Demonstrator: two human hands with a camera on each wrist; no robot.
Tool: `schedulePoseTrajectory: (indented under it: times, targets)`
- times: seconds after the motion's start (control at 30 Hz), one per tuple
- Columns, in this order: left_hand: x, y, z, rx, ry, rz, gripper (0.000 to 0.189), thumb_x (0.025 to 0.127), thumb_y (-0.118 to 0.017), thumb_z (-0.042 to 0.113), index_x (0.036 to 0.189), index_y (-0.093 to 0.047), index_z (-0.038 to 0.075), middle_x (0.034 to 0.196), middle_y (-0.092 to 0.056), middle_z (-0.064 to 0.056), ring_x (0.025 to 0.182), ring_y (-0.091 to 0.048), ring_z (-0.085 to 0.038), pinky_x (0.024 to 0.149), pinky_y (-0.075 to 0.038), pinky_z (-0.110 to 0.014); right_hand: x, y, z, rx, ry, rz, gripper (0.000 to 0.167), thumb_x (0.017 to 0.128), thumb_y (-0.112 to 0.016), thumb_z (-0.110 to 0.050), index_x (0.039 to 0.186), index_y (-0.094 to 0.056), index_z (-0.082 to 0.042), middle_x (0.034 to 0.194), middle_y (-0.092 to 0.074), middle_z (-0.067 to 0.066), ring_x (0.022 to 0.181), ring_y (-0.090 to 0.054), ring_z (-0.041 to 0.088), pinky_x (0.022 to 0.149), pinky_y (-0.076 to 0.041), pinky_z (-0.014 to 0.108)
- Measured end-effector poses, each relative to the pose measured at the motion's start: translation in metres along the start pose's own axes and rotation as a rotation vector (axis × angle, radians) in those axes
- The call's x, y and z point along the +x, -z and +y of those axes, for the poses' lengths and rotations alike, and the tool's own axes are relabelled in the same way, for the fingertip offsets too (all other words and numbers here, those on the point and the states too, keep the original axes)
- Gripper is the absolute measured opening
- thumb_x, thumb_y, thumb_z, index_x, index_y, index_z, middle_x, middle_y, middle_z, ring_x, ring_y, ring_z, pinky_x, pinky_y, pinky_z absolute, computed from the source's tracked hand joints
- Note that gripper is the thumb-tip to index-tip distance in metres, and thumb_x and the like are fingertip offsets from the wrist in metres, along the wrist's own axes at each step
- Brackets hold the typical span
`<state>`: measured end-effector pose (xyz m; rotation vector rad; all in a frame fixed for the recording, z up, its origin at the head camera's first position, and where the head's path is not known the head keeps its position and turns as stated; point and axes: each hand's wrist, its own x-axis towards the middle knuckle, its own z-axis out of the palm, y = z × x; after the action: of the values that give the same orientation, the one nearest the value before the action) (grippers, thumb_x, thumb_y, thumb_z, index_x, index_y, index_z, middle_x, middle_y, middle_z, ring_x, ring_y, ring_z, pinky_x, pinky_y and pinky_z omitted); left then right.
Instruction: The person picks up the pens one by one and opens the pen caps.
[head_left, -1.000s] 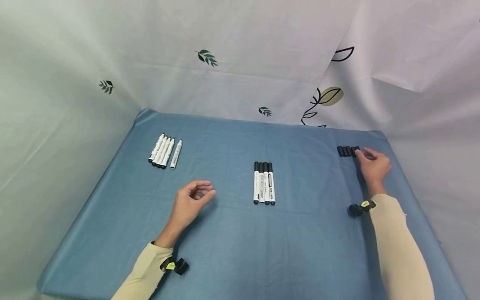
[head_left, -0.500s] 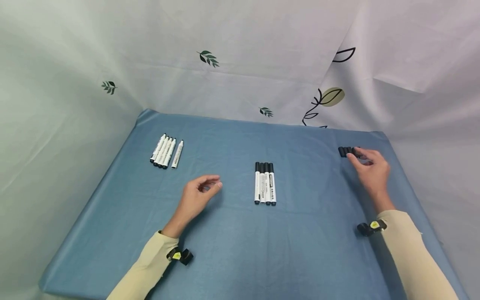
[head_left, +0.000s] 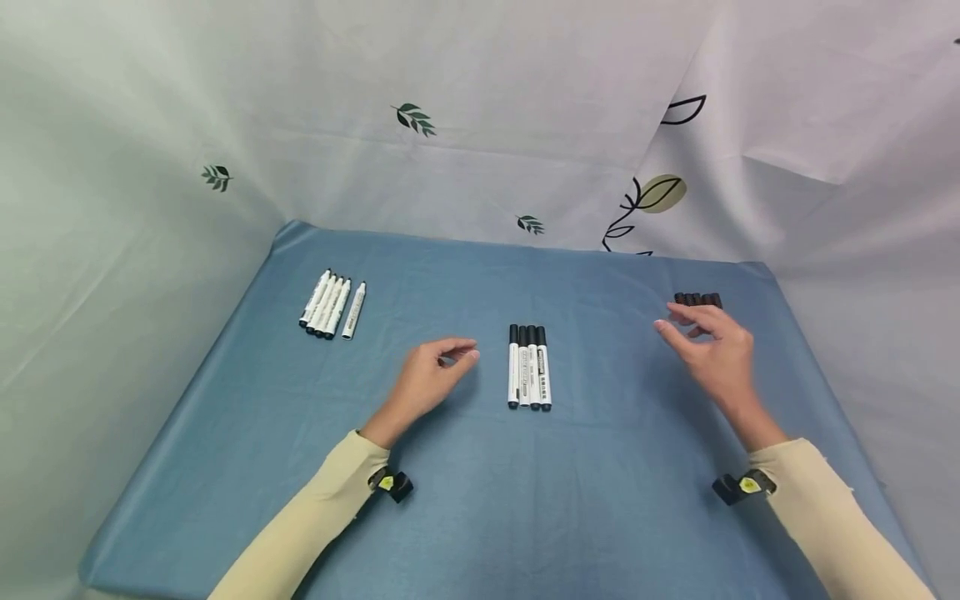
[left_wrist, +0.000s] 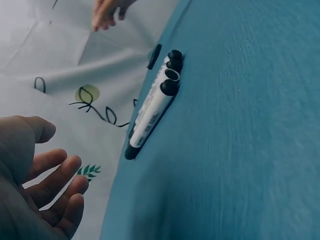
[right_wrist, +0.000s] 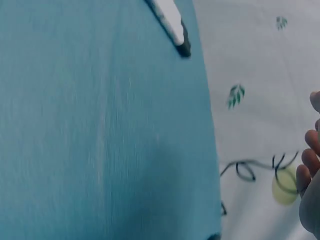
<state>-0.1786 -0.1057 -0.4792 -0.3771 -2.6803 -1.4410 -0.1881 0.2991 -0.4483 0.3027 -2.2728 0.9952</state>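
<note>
Several capped whiteboard markers [head_left: 529, 367] lie side by side at the middle of the table, white with black caps toward the back. My left hand [head_left: 435, 375] hovers to their left with loosely bent fingers and nothing in it; in the left wrist view the left hand [left_wrist: 45, 185] is seen with fingers apart. To the right of the markers, my right hand [head_left: 712, 346] is raised above the cloth, thumb and fingers apart, holding nothing. Just behind it sits a row of black marker caps [head_left: 696, 299], partly hidden by the fingers.
At the back left lies a row of several uncapped white markers [head_left: 324, 304], with one more uncapped marker [head_left: 354, 311] slightly apart to its right. Blue cloth [head_left: 465, 500] covers the table. A pale curtain [head_left: 480, 167] with leaf prints hangs along the back and sides.
My right hand has let go of the black caps and moved left and toward me. My left hand has moved right, closer to the middle markers.
</note>
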Motion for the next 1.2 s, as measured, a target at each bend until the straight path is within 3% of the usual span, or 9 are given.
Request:
schedulePoseTrajectory:
  times: [0.3,0.43,0.63,0.83,1.2]
  targets:
    - [0.015,-0.025,0.002,0.017,0.015,-0.064,0.036,0.098,-0.070,0.036,0.124,-0.074,0.010,0.108,-0.076,0.000,0.097,-0.070,-0.017,0.082,-0.056,-0.039,-0.016,-0.012,-0.031,0.028,0.077,-0.057,0.035,0.079,-0.087,-0.003,0.113,-0.079,-0.007,0.099,-0.076,0.008,0.096,-0.057,-0.009,0.079,-0.043,0.011]
    - [0.017,-0.034,-0.001,0.025,0.003,-0.072,0.036,0.097,-0.072,0.035,0.122,-0.075,0.010,0.108,-0.076,-0.002,0.096,-0.069,-0.016,0.084,-0.056,-0.038,-0.027,-0.018,-0.040,0.051,0.089,-0.078,0.036,0.077,-0.087,-0.002,0.112,-0.080,-0.008,0.098,-0.076,0.005,0.096,-0.059,-0.004,0.078,-0.044,0.012]
    - [0.018,-0.044,-0.004,0.042,0.010,-0.066,0.037,0.092,-0.078,0.036,0.118,-0.077,0.010,0.101,-0.077,0.001,0.085,-0.064,-0.011,0.077,-0.052,-0.033,-0.044,-0.026,-0.047,0.063,0.114,-0.116,0.035,0.074,-0.089,-0.002,0.108,-0.080,-0.007,0.095,-0.076,0.004,0.090,-0.064,0.009,0.076,-0.046,0.015]
    - [0.020,-0.053,-0.005,0.079,0.030,-0.065,0.038,0.090,-0.080,0.040,0.116,-0.079,0.013,0.106,-0.077,0.000,0.083,-0.062,-0.013,0.074,-0.049,-0.034,-0.056,-0.031,-0.055,0.062,0.128,-0.149,0.034,0.073,-0.090,-0.006,0.105,-0.081,-0.005,0.096,-0.076,0.005,0.084,-0.065,0.019,0.074,-0.046,0.015]
    - [0.022,-0.064,-0.003,0.147,0.050,-0.034,0.043,0.083,-0.084,0.044,0.114,-0.079,0.014,0.095,-0.074,0.001,0.093,-0.067,-0.021,0.090,-0.051,-0.044,-0.065,-0.035,-0.059,0.092,0.099,-0.166,0.036,0.073,-0.091,-0.005,0.107,-0.080,-0.005,0.098,-0.075,0.004,0.085,-0.064,0.016,0.075,-0.045,0.015]
